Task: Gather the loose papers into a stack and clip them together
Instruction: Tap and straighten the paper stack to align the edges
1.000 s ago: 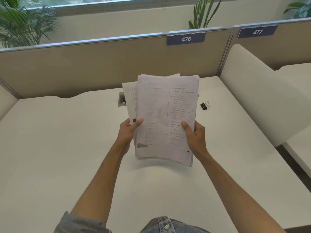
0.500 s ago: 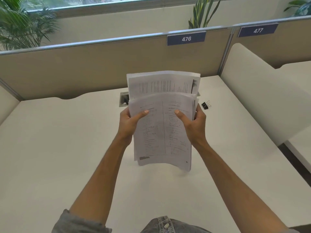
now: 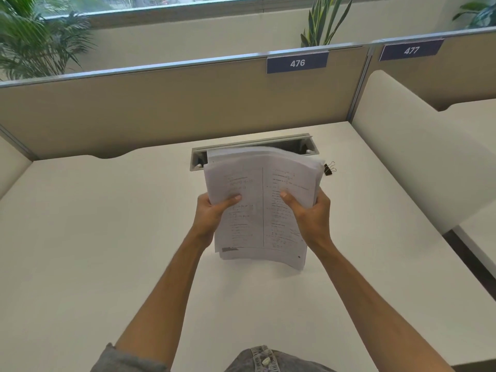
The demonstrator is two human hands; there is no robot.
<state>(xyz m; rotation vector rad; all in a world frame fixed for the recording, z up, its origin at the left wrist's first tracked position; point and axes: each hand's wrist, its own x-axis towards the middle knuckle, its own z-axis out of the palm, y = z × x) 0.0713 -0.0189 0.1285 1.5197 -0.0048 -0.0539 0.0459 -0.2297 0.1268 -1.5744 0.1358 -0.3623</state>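
A stack of printed white papers (image 3: 261,208) stands nearly upright on the white desk (image 3: 107,237), its lower edge resting on the desk and its top curling away from me. My left hand (image 3: 212,213) grips the stack's left edge with the thumb on the front page. On the right edge, my right hand (image 3: 311,216) holds it the same way. A small black binder clip (image 3: 329,168) lies on the desk just beyond the stack's top right corner, partly hidden by the sheets.
A metal cable slot (image 3: 252,149) is set into the desk behind the papers. A beige partition (image 3: 161,108) labelled 476 closes the back; a white side divider (image 3: 418,162) stands on the right. Plants rise behind the partition.
The papers went from loosely fanned and held up to squared together and lowered, with the bottom edge now on the desk. Both hands shifted to the stack's sides.
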